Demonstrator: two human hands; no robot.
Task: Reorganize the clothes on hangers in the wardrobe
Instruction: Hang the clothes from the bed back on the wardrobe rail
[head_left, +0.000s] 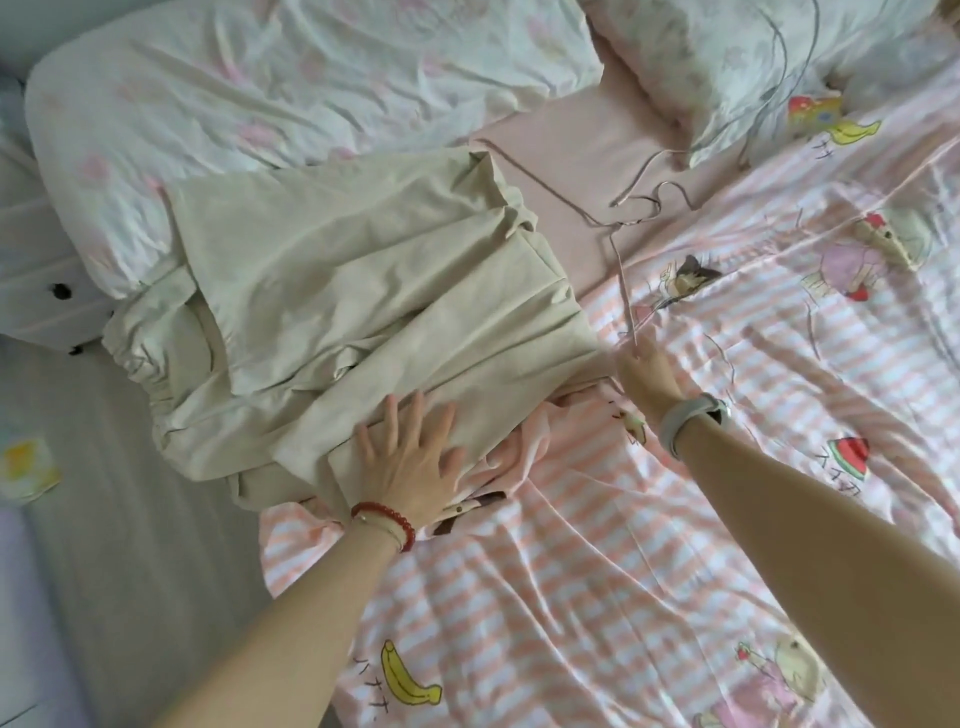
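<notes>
Beige fabric marks the garment (363, 291), folded in overlapping layers at the centre of the view on the bed. Your left hand (410, 462) lies flat on its near edge, at 6 o'clock of the fold, fingers straight and spread, pressing down and gripping nothing. A red bead bracelet (387, 522) circles that wrist.

Your right hand (647, 376) reaches to the garment's 3 o'clock corner. The fingertips meet the lower end of a thin wire hanger (621, 244). The palm faces away from the camera, so you cannot tell whether the fingers pinch the wire or only touch it. A pale wristband (685, 415) sits on that wrist.

The hanger runs from the hand toward 12 o'clock, across a plain pink sheet (571, 150); its hook lies near a floral pillow (753, 67). Its far arm is faint against the sheet.

A pink item (514, 457) shows from under the garment at 5 o'clock, mostly covered. A striped cartoon-print cover (675, 571) fills the 3 to 6 o'clock area. At 9 o'clock, a striped piece with dark buttons (47, 306) is cut off by the frame edge.
</notes>
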